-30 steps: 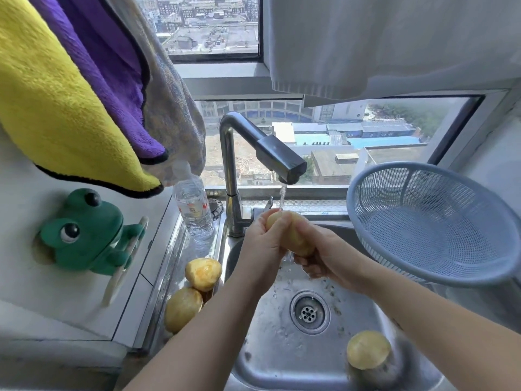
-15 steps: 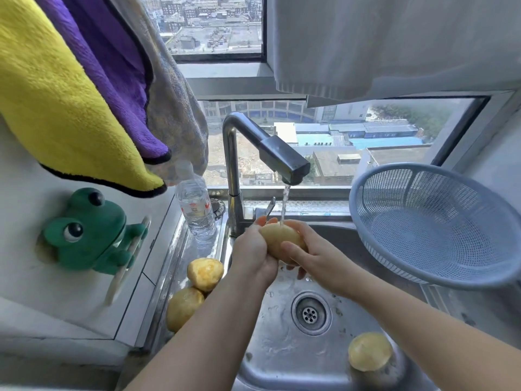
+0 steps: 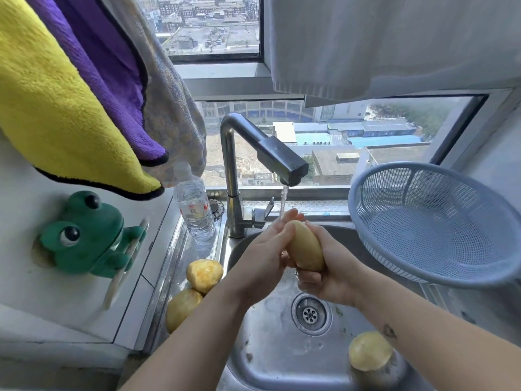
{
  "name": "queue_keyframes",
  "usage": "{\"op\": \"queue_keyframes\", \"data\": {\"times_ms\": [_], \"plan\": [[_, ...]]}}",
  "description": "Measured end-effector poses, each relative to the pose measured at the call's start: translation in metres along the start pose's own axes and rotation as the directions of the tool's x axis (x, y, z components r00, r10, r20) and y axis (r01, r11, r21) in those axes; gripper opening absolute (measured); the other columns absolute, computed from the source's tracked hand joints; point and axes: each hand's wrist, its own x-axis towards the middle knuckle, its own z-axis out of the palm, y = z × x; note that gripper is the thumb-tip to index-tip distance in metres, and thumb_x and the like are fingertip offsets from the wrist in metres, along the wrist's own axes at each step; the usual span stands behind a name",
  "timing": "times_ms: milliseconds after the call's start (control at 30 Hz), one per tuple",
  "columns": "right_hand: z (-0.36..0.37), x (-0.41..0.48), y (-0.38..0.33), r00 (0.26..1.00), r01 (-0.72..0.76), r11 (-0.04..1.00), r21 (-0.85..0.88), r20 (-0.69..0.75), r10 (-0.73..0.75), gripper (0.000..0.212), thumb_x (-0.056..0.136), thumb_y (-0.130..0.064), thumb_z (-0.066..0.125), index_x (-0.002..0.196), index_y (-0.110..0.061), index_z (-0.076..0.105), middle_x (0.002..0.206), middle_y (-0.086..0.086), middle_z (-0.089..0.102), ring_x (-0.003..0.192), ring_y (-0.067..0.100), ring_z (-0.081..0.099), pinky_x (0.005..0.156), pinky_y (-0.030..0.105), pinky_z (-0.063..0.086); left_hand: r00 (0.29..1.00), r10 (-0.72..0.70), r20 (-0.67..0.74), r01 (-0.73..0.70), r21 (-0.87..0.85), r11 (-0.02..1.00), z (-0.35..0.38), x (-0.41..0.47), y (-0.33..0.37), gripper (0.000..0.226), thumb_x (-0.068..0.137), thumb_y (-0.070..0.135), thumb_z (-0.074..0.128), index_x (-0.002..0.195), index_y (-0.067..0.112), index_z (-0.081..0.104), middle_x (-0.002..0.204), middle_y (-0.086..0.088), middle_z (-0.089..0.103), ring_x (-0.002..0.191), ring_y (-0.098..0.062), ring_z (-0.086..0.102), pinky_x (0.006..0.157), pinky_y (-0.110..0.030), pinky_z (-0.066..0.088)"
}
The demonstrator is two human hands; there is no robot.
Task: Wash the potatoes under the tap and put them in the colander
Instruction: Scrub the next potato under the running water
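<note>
A yellow peeled potato (image 3: 307,248) is held over the steel sink (image 3: 270,354), just below the tap's spout (image 3: 282,162), which runs a thin stream of water. My left hand (image 3: 265,249) lies against its left side with the fingers up at its top end. My right hand (image 3: 328,273) grips it from the right and below. Two more potatoes (image 3: 205,275) (image 3: 182,309) lie on the ledge left of the sink. Another potato (image 3: 369,351) sits in the sink's near right corner. The blue colander (image 3: 434,221) stands tilted at the right, nothing in it.
A clear water bottle (image 3: 194,210) stands left of the tap. A green frog holder (image 3: 84,235) hangs on the left wall under yellow, purple and grey cloths (image 3: 70,88). A white cloth (image 3: 380,38) hangs above the window. The drain (image 3: 311,314) lies under my hands.
The potato has turned in my hands from lying crosswise to standing on end, tilted. My left hand's fingers have slid up to its top.
</note>
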Motion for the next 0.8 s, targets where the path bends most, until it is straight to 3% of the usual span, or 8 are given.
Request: {"op": "queue_keyframes", "data": {"times_ms": [133, 200, 300, 400, 533, 600, 700, 800], "plan": [[0.004, 0.001, -0.001, 1.000, -0.014, 1.000, -0.024, 0.018, 0.014, 0.052, 0.092, -0.055, 0.038, 0.068, -0.017, 0.062, 0.049, 0.002, 0.049, 0.027, 0.011, 0.027, 0.037, 0.017, 0.020, 0.995, 0.089, 0.050, -0.099, 0.263, 0.960, -0.004, 0.001, -0.004, 0.041, 0.093, 0.019, 0.058, 0.130, 0.029, 0.045, 0.128, 0.010, 0.056, 0.110, -0.005, 0.057, 0.092, -0.023, 0.050], [0.007, 0.002, -0.001, 1.000, 0.013, 0.998, -0.061, -0.023, -0.015, 0.048, 0.093, -0.055, 0.037, 0.077, -0.016, 0.060, 0.048, 0.002, 0.048, 0.028, 0.011, 0.028, 0.038, 0.017, 0.020, 0.986, 0.163, -0.039, -0.149, 0.240, 0.959, 0.000, 0.004, -0.007, 0.035, 0.084, 0.023, 0.062, 0.118, 0.029, 0.054, 0.119, 0.006, 0.062, 0.102, -0.008, 0.062, 0.081, -0.023, 0.053], [0.011, 0.009, 0.001, 0.991, 0.069, 0.990, -0.124, -0.104, -0.082, 0.045, 0.093, -0.057, 0.039, 0.092, -0.014, 0.054, 0.046, 0.001, 0.044, 0.028, 0.010, 0.029, 0.035, 0.014, 0.021, 0.934, 0.230, -0.272, -0.175, 0.212, 0.962, 0.013, 0.008, -0.010, 0.039, 0.075, 0.033, 0.060, 0.111, 0.019, 0.060, 0.105, -0.001, 0.068, 0.098, -0.020, 0.066, 0.083, -0.039, 0.056], [0.014, 0.017, 0.002, 0.972, 0.133, 0.969, -0.207, -0.163, -0.168, 0.046, 0.090, -0.060, 0.042, 0.089, -0.015, 0.049, 0.044, 0.000, 0.038, 0.028, 0.010, 0.028, 0.033, 0.013, 0.020, 0.870, 0.243, -0.429, -0.178, 0.185, 0.966, 0.022, 0.011, -0.008, 0.040, 0.077, 0.042, 0.055, 0.106, 0.017, 0.064, 0.097, -0.006, 0.070, 0.093, -0.023, 0.068, 0.080, -0.039, 0.057], [0.014, 0.021, 0.002, 0.938, 0.229, 0.930, -0.288, -0.189, -0.289, 0.046, 0.093, -0.055, 0.042, 0.086, -0.011, 0.051, 0.049, 0.002, 0.037, 0.031, 0.011, 0.027, 0.033, 0.015, 0.020, 0.812, 0.032, -0.583, -0.107, -0.094, 0.990, 0.026, 0.019, -0.003, 0.019, 0.094, 0.030, 0.052, 0.091, 0.016, 0.065, 0.089, -0.008, 0.066, 0.087, -0.024, 0.065, 0.077, -0.039, 0.054], [0.011, 0.020, 0.002, 0.942, 0.222, 0.933, -0.285, -0.186, -0.281, 0.044, 0.095, -0.052, 0.041, 0.088, -0.010, 0.050, 0.052, 0.004, 0.037, 0.030, 0.010, 0.026, 0.034, 0.015, 0.019, 0.822, -0.107, -0.559, -0.061, -0.275, 0.960, 0.025, 0.022, 0.001, 0.020, 0.095, 0.029, 0.053, 0.084, 0.016, 0.064, 0.079, -0.004, 0.066, 0.075, -0.020, 0.063, 0.063, -0.032, 0.052], [0.003, 0.018, 0.000, 0.989, 0.089, 0.977, -0.191, -0.102, -0.110, 0.047, 0.093, -0.056, 0.038, 0.086, -0.010, 0.050, 0.056, 0.010, 0.045, 0.027, 0.010, 0.023, 0.036, 0.014, 0.016, 0.902, -0.147, -0.406, 0.021, -0.299, 0.954, 0.021, 0.015, 0.005, 0.029, 0.097, 0.033, 0.048, 0.080, 0.018, 0.064, 0.074, -0.001, 0.065, 0.061, -0.015, 0.057, 0.042, -0.021, 0.036], [-0.004, 0.016, -0.004, 0.997, -0.062, 0.992, -0.107, 0.044, 0.067, 0.050, 0.092, -0.053, 0.039, 0.073, -0.009, 0.053, 0.056, 0.008, 0.050, 0.024, 0.009, 0.024, 0.036, 0.014, 0.019, 0.956, -0.042, -0.291, -0.027, -0.229, 0.973, 0.019, 0.006, 0.000, 0.032, 0.101, 0.034, 0.039, 0.097, 0.020, 0.068, 0.093, 0.003, 0.072, 0.078, -0.014, 0.060, 0.054, -0.023, 0.042]]}}
